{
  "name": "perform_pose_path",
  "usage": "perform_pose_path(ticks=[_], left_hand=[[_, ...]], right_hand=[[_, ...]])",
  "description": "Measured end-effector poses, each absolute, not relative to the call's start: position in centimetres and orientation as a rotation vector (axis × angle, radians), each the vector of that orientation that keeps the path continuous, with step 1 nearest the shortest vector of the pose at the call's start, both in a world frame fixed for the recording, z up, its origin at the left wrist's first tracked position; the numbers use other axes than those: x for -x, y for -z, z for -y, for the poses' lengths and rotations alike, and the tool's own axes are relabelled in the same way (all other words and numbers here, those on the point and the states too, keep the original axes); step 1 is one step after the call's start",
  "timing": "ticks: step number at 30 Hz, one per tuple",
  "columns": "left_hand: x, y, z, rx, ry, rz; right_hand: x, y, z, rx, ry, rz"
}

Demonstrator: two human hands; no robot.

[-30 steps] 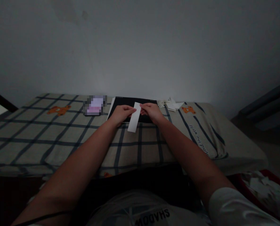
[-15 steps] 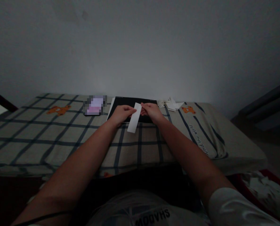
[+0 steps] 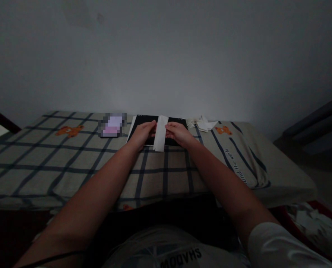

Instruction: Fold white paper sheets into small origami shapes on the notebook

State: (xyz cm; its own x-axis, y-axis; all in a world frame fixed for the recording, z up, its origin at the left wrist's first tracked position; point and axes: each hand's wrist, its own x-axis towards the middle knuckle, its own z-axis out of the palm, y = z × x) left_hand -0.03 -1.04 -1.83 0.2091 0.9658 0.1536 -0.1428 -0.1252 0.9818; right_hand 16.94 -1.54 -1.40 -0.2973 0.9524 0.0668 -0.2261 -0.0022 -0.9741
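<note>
A narrow folded strip of white paper (image 3: 160, 134) stands nearly upright in view between my two hands. On its left edge my left hand (image 3: 144, 133) grips it, thumb and fingers closed. From the other side my right hand (image 3: 179, 133) pinches the right edge near the upper half. Beneath both hands lies a black notebook (image 3: 146, 119) with white pages showing at its left side. A folded white paper figure (image 3: 206, 124) with pointed ends rests to the right of the notebook.
The plaid cloth (image 3: 98, 178) covers the table, which meets a grey wall (image 3: 166, 59). Left of the notebook lies a blurred-out purple and pink item (image 3: 112, 124). A red container (image 3: 326, 212) with white paper pieces stands low at the right.
The paper strip has turned from slanted to nearly upright and moved slightly away from me. A fold now shows along its length. Both hands still hold it.
</note>
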Motion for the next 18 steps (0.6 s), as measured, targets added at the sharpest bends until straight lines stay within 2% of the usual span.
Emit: perform_pose_path(ticks=[9, 18], left_hand=[[0.2, 1.6, 0.8, -1.090, -0.975, -0.716], [0.0, 1.2, 1.4, -1.147, -1.028, -0.747]], right_hand=[[-16.9, 1.1, 1.8, 0.801, -1.516, 1.205], [-17.3, 1.6, 1.1, 0.813, -1.414, 1.214]])
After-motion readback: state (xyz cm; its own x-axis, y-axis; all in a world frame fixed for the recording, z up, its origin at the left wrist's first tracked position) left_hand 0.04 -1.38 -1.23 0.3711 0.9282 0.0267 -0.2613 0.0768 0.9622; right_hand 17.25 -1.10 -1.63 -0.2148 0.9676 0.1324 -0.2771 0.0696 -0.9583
